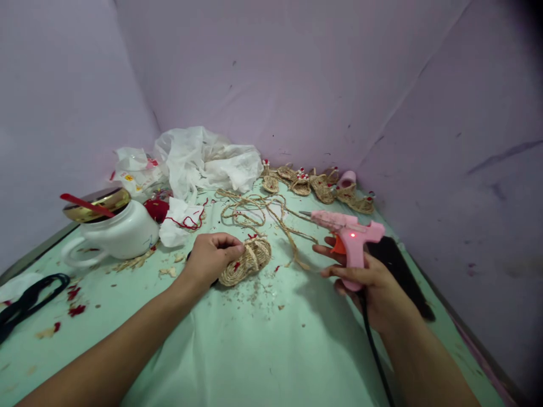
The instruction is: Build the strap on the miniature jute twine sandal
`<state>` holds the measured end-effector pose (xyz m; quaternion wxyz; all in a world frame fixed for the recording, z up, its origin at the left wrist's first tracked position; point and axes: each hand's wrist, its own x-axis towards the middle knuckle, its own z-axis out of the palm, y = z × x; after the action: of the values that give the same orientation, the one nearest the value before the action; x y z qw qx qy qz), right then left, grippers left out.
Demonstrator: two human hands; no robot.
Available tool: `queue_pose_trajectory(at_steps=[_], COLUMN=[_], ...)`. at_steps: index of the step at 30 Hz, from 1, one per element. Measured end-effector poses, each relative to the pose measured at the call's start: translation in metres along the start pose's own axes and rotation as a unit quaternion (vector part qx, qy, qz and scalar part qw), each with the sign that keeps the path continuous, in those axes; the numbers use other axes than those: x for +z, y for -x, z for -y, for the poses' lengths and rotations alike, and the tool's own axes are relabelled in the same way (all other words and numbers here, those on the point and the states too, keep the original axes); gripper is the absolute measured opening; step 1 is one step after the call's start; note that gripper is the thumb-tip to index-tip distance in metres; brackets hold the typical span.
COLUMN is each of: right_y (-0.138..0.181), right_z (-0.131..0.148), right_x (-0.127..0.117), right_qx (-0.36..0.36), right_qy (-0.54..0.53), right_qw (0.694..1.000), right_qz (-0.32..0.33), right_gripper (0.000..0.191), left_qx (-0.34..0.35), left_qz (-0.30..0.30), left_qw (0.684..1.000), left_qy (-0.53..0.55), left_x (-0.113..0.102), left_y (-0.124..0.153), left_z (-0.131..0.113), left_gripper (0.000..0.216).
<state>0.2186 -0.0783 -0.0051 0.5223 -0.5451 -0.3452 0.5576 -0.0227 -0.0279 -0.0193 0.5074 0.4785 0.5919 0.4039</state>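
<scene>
My left hand (pixel 216 254) is closed, thumb and fingers pinching the upper edge of a small woven rope slipper (pixel 244 265) that rests on the green table cover. The slipper has a coiled oval sole, a strap across it and bits of red on it. A pink hot glue gun (pixel 354 237) is in my right hand (pixel 373 282), raised over the table at the right. Its red light glows, its nozzle points left, and my fingers wrap loosely about the handle below the orange trigger. Loose twine (pixel 271 209) trails behind the slipper.
Several finished-looking rope slippers (pixel 322 186) line the back wall beside a pink tape roll (pixel 347 180). A white mug (pixel 123 229), red yarn (pixel 156 209) and crumpled white plastic (pixel 207 161) stand at left. A dark flat object (pixel 401 271) lies right, and scraps litter the cover.
</scene>
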Motion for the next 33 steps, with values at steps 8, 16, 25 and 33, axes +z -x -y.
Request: queue_pose_trajectory(at_steps=[8, 16, 25, 33], right_y=[0.022, 0.022, 0.021, 0.021], right_z=[-0.013, -0.018, -0.020, -0.022], right_x=[0.011, 0.018, 0.023, 0.024], right_qx=[-0.080, -0.157, -0.169, -0.178], right_qy=[0.162, 0.247, 0.269, 0.267], right_qw=[0.964, 0.932, 0.924, 0.925], right_qz=[0.196, 0.212, 0.211, 0.202], right_gripper=[0.044, 0.039, 0.035, 0.030], left_qx=[-0.005, 0.005, 0.003, 0.012], left_qz=[0.010, 0.009, 0.006, 0.003], left_qw=[1.000, 0.999, 0.999, 0.999], left_qy=[-0.020, -0.034, -0.032, -0.037], left_x=[-0.001, 0.000, 0.001, 0.000], left_y=[0.000, -0.001, 0.000, -0.001], left_z=[0.001, 0.002, 0.003, 0.004], left_gripper=[0.017, 0.016, 0.017, 0.017])
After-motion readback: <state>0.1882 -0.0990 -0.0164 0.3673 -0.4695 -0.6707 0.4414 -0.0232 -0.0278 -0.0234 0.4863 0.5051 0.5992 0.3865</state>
